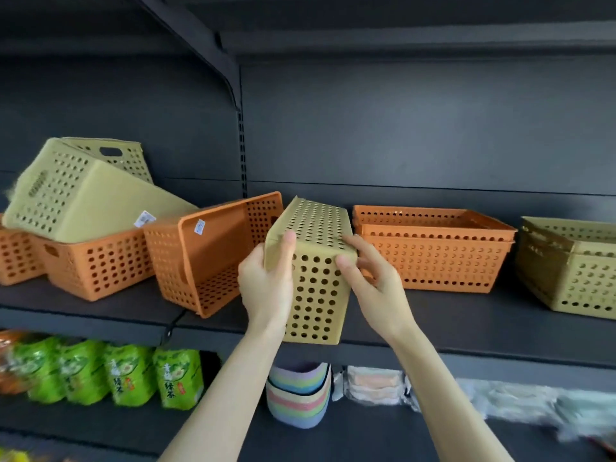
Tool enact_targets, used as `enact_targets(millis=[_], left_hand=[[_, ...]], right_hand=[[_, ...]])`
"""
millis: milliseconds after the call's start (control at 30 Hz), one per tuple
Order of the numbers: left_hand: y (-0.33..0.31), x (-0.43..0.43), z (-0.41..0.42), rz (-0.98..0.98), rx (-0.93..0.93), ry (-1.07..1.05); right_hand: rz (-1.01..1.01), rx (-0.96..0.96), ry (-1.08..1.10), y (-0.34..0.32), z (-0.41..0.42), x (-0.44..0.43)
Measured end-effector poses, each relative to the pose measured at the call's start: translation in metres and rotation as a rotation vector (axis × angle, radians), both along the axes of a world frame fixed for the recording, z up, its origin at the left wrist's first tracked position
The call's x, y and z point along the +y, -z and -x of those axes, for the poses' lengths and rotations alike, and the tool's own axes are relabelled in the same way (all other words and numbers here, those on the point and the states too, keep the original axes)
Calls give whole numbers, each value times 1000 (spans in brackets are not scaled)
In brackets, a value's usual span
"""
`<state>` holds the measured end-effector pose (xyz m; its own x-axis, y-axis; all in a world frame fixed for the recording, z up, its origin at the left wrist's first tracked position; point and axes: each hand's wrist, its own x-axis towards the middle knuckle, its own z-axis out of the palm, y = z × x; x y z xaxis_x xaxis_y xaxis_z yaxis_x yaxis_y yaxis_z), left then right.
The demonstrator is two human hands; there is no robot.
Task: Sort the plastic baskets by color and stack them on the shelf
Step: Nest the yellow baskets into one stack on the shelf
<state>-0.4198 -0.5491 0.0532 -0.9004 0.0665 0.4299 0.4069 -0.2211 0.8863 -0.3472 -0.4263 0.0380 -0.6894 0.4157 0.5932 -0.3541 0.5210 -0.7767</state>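
While both hands are gripping it, the yellow perforated plastic basket (316, 288) is hanging turned on end at the front lip of the dark metal shelf (466, 321), between a tipped-over orange perforated basket (213, 248) and a nested stack of orange baskets (433, 251). I cannot tell whether it is touching the shelf, and its opening is facing away from me. The left hand (266, 285) is clamping the near corner with its thumb on top, its fingers hiding behind the wall. The right hand (373, 281) is curling round the opposite edge. At far right a stack of yellow baskets (573, 271) is running out of sight. To the left a large yellow basket (83, 191) is leaning inside another orange basket (96, 261). Below, green foil packets (133, 375) and pastel striped bowls (300, 395) are sitting, and the clear-wrapped goods (500, 401) beside them are blurring beyond recognition.
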Motion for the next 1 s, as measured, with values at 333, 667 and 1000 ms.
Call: enact_targets(millis=[333,667,1000], left_hand=[[7,-56,-34,-233,142,30],[14,-119,-76,-247,339,-60],[24,-90,-189,-268,220,103]], right_hand=[[11,74,-3,-8,-25,-50],[34,12,-24,-25,-80,-53],[135,-70,181,-16,-247,6]])
